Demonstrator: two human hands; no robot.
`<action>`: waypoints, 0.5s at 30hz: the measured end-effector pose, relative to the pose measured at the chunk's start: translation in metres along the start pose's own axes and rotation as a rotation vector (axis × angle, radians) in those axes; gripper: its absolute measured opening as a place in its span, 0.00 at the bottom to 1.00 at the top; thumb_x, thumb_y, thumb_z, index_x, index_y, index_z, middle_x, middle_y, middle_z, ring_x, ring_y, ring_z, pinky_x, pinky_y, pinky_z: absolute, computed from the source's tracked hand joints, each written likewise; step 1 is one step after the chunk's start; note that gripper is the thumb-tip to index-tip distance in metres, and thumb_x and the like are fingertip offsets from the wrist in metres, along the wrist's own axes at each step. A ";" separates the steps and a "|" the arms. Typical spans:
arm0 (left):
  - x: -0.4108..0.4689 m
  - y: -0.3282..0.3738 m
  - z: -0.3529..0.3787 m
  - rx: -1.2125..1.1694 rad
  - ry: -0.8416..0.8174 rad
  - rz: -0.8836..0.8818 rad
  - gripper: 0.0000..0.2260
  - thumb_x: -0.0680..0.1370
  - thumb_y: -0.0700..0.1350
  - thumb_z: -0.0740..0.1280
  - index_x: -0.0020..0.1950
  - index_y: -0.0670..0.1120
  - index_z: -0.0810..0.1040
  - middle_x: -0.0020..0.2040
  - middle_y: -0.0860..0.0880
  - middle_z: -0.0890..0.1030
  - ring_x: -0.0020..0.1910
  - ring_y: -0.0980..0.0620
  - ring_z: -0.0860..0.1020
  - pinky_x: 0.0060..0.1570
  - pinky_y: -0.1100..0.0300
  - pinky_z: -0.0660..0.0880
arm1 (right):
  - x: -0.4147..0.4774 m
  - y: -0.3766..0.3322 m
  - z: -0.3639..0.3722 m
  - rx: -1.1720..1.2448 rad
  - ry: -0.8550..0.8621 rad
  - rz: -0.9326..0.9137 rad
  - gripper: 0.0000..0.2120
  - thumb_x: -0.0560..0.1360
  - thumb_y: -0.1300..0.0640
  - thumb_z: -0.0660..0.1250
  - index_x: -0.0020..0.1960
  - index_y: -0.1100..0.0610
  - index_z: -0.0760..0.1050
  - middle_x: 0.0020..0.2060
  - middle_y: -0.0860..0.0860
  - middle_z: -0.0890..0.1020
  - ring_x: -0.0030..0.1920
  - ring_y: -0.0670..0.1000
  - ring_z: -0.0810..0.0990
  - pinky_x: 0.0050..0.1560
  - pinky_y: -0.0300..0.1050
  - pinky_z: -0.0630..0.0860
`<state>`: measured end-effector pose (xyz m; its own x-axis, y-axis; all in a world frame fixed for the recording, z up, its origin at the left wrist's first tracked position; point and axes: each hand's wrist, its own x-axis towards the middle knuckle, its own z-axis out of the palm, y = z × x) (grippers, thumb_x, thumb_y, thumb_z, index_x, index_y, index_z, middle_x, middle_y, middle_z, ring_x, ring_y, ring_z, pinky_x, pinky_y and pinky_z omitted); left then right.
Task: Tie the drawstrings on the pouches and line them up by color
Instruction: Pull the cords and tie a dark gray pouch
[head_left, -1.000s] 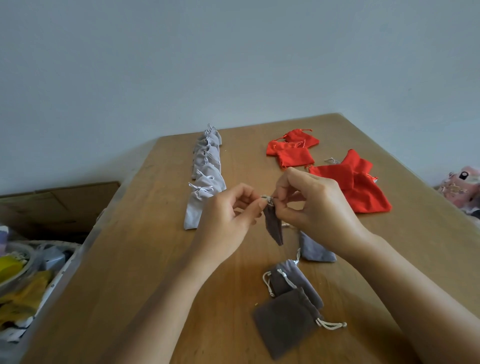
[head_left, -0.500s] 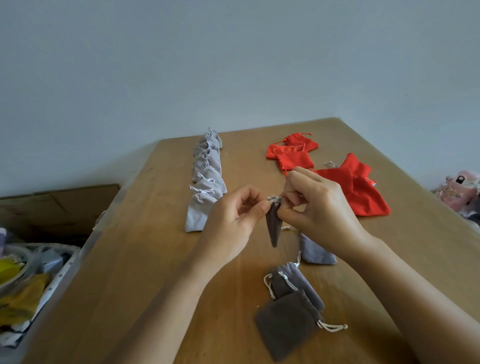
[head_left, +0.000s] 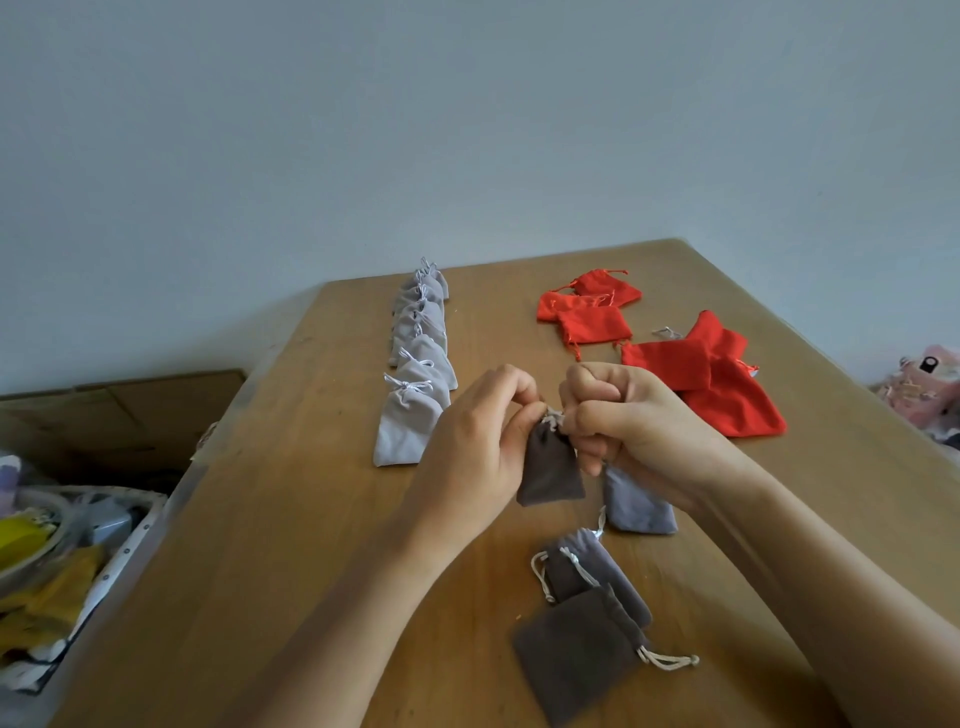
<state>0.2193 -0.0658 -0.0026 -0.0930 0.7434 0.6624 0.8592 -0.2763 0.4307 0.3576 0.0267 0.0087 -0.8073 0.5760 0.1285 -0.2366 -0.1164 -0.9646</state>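
Wooden table (head_left: 311, 519) set against a plain pale wall (head_left: 467, 130); head view looks fwd and down. L hand (head_left: 478, 457) and R hand (head_left: 639, 436) meet over table centre. Fingers of both are curled tight, and each thumb + forefinger pinch the drawstring (head_left: 553, 418) at the neck of a dark grey pouch (head_left: 550, 467). Pouch hangs below the fingertips with its neck gathered; cannot tell if its lower edge touches the table. Light grey pouches (head_left: 415, 364), tied, lie in one overlapping row running away from the camera, L of the hands. Red pouches (head_left: 587, 312) lie in a loose group at far R, with larger red pouches (head_left: 727, 395) just beside them, nearer the R edge. A grey-violet pouch (head_left: 639, 509) lies flat, partly under the R wrist. Two more dark pouches (head_left: 571, 654) overlap at the near edge, cords loose. Off table L: cardboard box (head_left: 130, 410) and a bin (head_left: 119, 545) of mixed cloth. Off table R: pink item (head_left: 930, 384), detail unclear.
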 end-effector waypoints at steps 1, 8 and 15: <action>0.000 0.000 0.000 -0.015 0.007 0.006 0.04 0.79 0.39 0.63 0.45 0.40 0.73 0.39 0.52 0.74 0.38 0.58 0.72 0.40 0.69 0.68 | 0.000 -0.001 0.000 0.048 -0.014 0.003 0.20 0.66 0.73 0.61 0.29 0.52 0.58 0.27 0.54 0.61 0.23 0.47 0.63 0.24 0.39 0.69; 0.002 -0.010 0.002 -0.391 -0.129 -0.269 0.06 0.78 0.45 0.64 0.44 0.43 0.74 0.40 0.52 0.79 0.43 0.55 0.78 0.46 0.58 0.73 | -0.004 -0.004 -0.006 -0.183 -0.047 -0.095 0.17 0.67 0.74 0.63 0.32 0.56 0.61 0.28 0.57 0.67 0.24 0.49 0.69 0.26 0.38 0.71; 0.003 -0.019 -0.004 -1.044 -0.215 -0.691 0.11 0.77 0.50 0.65 0.47 0.44 0.82 0.44 0.48 0.83 0.44 0.54 0.80 0.49 0.60 0.75 | -0.004 -0.005 -0.012 -0.341 -0.072 -0.196 0.15 0.74 0.75 0.64 0.38 0.60 0.64 0.36 0.52 0.77 0.28 0.44 0.71 0.27 0.37 0.72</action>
<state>0.2006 -0.0610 -0.0059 -0.1939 0.9803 0.0369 -0.1484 -0.0665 0.9867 0.3681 0.0345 0.0100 -0.8035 0.5010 0.3216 -0.2067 0.2719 -0.9399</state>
